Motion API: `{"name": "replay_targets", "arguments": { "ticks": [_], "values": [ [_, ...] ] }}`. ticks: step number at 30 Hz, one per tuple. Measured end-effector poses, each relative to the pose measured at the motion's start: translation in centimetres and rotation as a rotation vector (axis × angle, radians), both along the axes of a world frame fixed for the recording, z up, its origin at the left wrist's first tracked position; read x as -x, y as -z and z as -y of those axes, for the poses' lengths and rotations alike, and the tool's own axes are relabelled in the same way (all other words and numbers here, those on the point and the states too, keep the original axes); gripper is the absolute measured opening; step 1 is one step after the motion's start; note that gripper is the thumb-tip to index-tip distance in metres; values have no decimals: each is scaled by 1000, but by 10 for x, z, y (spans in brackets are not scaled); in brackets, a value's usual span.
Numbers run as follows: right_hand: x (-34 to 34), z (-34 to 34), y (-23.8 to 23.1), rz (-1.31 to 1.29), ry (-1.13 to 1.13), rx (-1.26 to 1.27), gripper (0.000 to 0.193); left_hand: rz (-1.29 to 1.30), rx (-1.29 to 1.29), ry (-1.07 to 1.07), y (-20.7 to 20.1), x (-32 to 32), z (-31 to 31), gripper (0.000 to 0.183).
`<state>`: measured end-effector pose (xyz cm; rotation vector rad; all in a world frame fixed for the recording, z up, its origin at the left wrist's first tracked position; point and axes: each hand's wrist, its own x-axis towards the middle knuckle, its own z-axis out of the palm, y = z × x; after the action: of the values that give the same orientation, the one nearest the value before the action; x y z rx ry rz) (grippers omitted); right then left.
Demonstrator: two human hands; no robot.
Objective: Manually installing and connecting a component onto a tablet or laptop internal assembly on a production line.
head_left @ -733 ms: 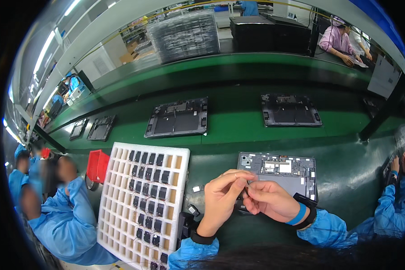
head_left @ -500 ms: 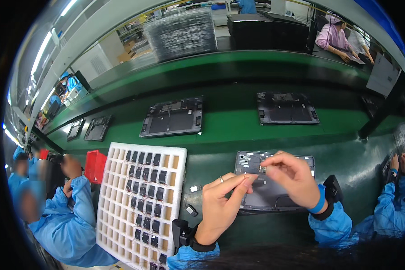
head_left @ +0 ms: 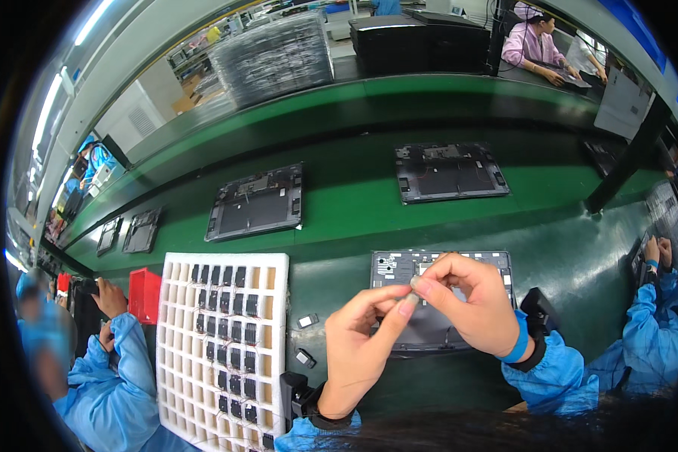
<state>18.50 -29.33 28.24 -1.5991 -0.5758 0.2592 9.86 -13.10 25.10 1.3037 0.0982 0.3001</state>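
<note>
Over the chassis (head_left: 427, 332) on the worktop (head_left: 339, 288), left grip (head_left: 364, 335) and right grip (head_left: 468, 300) meet at the fingertips. Step in hand, my read: two-sided fingertip work on something tiny. State of each grip: thumb and index drawn in close, tips gathered at one spot, the left's against the right's. Can't tell whether anything is pinched between them; too small and covered from where I stand. Next move, I'd judge, calls for steady tips, wrists held off the chassis and a clear line of sight, since the right grip blocks much of its upper half. Chassis position: lying flat, open side up, behind and beneath the meeting point; left corner and lower edge show past the fingers. Tips look raised off it, though I can't confirm the gap. Two small loose parts (head_left: 304, 358) sit on the worktop left of the left grip, near each other, not touching. Beyond them, foam tray (head_left: 281, 316) with rows of black modules (head_left: 223, 328), thin wires trailing; red bin (head_left: 144, 295) at its far left corner.
</note>
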Motion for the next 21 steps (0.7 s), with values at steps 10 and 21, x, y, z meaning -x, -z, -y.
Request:
{"name": "replay_targets", "arguments": {
  "ticks": [10,21],
  "values": [
    [-41,38,35,397,146,378,25,-86,-154,-104,26,-32,-2,15],
    [-67,60,72,540,187,660,25,-162,-166,-60,47,-33,-4,17]
  ]
}}
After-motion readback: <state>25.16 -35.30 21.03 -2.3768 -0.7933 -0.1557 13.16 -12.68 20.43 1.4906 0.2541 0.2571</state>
